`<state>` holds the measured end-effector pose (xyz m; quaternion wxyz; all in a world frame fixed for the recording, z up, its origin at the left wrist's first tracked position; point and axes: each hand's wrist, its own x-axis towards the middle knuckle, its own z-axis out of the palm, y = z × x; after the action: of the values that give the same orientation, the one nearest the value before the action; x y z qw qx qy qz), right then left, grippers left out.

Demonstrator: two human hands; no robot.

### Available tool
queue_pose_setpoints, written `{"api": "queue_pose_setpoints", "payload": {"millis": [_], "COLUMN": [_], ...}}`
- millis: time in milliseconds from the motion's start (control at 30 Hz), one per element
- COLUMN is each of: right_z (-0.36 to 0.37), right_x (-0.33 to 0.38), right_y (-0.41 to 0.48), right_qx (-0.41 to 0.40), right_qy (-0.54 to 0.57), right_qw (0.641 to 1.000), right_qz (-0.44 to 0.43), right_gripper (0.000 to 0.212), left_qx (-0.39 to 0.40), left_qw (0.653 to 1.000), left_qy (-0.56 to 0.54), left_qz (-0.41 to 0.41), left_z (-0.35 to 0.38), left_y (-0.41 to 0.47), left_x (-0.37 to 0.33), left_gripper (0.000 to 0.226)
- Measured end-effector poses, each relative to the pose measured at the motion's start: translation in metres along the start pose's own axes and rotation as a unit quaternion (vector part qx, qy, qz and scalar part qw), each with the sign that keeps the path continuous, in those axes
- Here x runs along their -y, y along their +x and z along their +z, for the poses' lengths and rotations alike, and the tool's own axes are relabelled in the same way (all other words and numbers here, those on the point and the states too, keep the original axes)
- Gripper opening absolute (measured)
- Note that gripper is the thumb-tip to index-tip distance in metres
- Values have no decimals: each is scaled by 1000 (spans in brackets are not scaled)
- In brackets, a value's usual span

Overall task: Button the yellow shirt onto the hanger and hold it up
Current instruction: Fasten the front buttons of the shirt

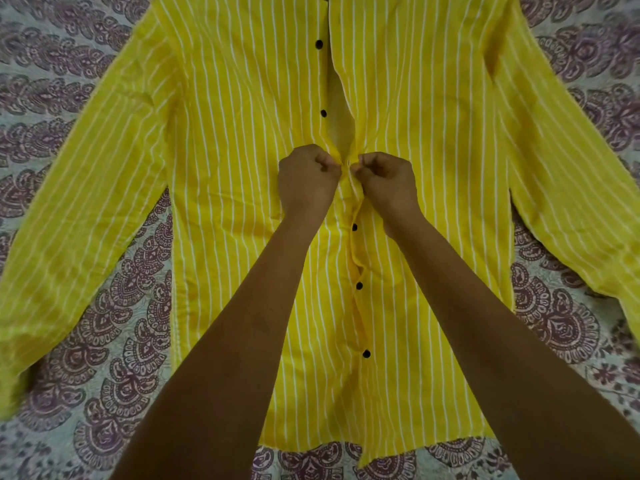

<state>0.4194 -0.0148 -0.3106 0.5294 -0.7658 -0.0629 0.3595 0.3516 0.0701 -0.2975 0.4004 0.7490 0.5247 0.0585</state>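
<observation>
While the yellow shirt [242, 133] lay flat on the patterned bedspread [114, 327] | left hand [309, 183] and right hand [388, 183] both pinched placket edges mid-front | step: buttoning, two upper buttons [319, 44] open | next: likely easing button through hole

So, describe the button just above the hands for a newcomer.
The yellow shirt lies on a patterned bedcover. Above the left hand and right hand its front gapes, a black upper button and lower button on the gap's left edge. Pick the lower.
</observation>
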Motion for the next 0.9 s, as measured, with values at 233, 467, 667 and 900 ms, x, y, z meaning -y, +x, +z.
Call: {"api": "queue_pose_setpoints", "payload": {"millis": [233,467,667,900], "right_z": [3,7,7,1], "right_x": [5,1,-4,1], "right_y": [-6,-7,-7,-12], "right_qx": [-41,-64,-49,-14], "right_qy": [-80,-14,62,102], "right_qw": [995,997,997,994], "right_qz": [-46,-28,12,21], "right_gripper": [12,15,16,14], "left_qx": [16,59,39,44], "left_qw": [999,984,989,995], "left_qy": [-27,-152,-128,-84], "left_qz": [-6,-69,-68,-30], "left_z": [-2,-10,-7,-6], "left_y": [0,-3,-3,-3], "left_x": [-8,-9,-9,-12], "left_gripper": [9,18,20,6]}}
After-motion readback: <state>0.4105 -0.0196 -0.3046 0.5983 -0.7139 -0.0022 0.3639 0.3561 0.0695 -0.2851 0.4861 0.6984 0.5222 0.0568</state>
